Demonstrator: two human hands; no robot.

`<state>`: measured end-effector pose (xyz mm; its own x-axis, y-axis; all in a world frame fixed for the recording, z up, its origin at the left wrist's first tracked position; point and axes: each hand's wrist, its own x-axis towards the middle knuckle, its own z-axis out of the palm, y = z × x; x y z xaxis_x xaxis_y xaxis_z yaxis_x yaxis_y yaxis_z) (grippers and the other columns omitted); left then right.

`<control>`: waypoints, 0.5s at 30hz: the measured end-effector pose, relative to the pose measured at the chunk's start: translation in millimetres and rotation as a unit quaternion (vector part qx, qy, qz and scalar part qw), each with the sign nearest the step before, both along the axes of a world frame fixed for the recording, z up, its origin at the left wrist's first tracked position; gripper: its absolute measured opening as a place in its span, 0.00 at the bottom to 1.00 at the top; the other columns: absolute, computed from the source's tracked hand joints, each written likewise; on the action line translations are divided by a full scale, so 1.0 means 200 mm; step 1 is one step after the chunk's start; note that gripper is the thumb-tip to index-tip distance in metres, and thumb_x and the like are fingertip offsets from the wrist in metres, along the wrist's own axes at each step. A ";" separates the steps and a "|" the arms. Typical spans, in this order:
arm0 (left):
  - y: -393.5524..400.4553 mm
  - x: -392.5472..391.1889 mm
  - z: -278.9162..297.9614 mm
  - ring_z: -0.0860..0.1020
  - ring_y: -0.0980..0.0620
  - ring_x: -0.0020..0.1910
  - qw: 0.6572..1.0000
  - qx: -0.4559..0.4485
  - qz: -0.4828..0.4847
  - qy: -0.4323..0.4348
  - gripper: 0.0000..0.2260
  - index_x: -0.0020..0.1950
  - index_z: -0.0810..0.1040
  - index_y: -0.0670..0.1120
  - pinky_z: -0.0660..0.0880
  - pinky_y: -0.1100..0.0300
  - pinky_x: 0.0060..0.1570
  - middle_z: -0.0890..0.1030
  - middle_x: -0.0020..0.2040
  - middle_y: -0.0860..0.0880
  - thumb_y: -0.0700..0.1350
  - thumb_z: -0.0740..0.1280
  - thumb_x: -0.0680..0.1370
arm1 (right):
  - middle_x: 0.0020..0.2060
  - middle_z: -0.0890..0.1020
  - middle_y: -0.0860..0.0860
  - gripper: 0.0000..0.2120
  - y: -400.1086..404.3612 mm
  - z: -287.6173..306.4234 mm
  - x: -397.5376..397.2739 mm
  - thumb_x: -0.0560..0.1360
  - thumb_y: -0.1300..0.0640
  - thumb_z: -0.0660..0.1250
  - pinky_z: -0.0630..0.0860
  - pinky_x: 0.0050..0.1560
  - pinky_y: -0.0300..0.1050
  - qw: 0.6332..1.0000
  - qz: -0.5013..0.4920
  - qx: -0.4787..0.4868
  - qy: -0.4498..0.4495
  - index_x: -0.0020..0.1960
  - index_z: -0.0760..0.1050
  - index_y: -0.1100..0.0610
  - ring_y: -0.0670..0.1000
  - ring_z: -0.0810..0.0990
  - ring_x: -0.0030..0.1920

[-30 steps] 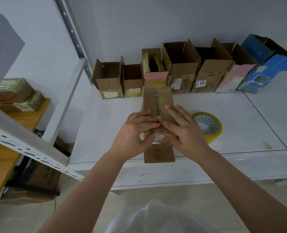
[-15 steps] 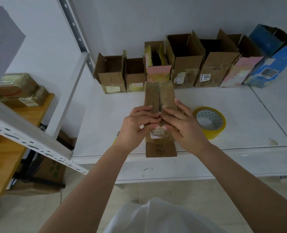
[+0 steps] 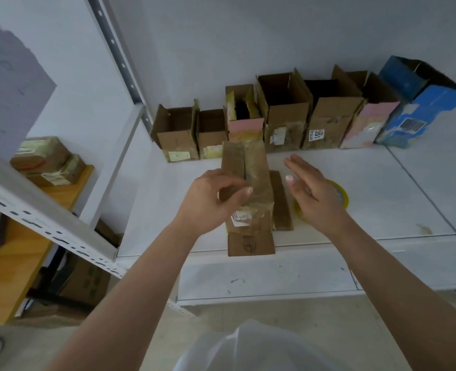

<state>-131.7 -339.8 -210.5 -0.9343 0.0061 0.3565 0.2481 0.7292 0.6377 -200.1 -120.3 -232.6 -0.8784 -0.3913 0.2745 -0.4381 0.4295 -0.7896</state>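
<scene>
Two hands of mine are out over a white table (image 3: 382, 199). My left hand (image 3: 208, 202) grips the left side of a taped brown cardboard box (image 3: 256, 170), fingers and thumb curled round its edge. The box stands at the near edge of the table, about the middle, with its near flap past the edge. My right hand (image 3: 312, 194) is flat with straight fingers, just right of the box and not touching it, above a yellow tape roll (image 3: 342, 194). Along the far wall stands a row of open cartons (image 3: 283, 121), with a blue carton (image 3: 424, 113) at its right end.
</scene>
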 end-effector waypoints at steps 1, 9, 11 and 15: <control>0.05 -0.01 0.03 0.77 0.52 0.47 0.999 -0.010 0.034 0.022 0.09 0.50 0.84 0.49 0.77 0.53 0.50 0.82 0.45 0.53 0.52 0.68 0.77 | 0.73 0.67 0.53 0.25 0.01 0.00 0.00 0.80 0.45 0.56 0.63 0.73 0.59 1.000 -0.009 -0.003 -0.001 0.73 0.68 0.57 0.51 0.62 0.75; 0.31 -0.17 -0.07 0.41 0.38 0.78 0.928 -0.255 0.177 -0.204 0.41 0.79 0.51 0.56 0.53 0.31 0.68 0.49 0.80 0.47 0.75 0.48 0.72 | 0.68 0.73 0.59 0.18 0.09 -0.09 0.03 0.81 0.57 0.61 0.70 0.66 0.63 0.999 -0.024 0.035 -0.013 0.68 0.73 0.62 0.58 0.69 0.71; 0.30 -0.16 -0.12 0.41 0.37 0.77 0.914 -0.292 0.196 -0.201 0.40 0.79 0.49 0.55 0.61 0.34 0.66 0.48 0.80 0.46 0.75 0.44 0.72 | 0.67 0.74 0.59 0.18 0.10 -0.10 0.05 0.81 0.55 0.61 0.71 0.66 0.61 0.999 -0.024 0.046 -0.011 0.67 0.74 0.62 0.57 0.70 0.70; 0.30 -0.14 -0.10 0.46 0.38 0.77 0.926 -0.263 0.205 -0.177 0.39 0.77 0.56 0.55 0.66 0.39 0.64 0.53 0.79 0.47 0.72 0.49 0.70 | 0.63 0.78 0.57 0.17 0.12 -0.09 0.08 0.81 0.57 0.62 0.74 0.63 0.53 0.999 -0.021 0.032 -0.009 0.66 0.74 0.64 0.56 0.75 0.65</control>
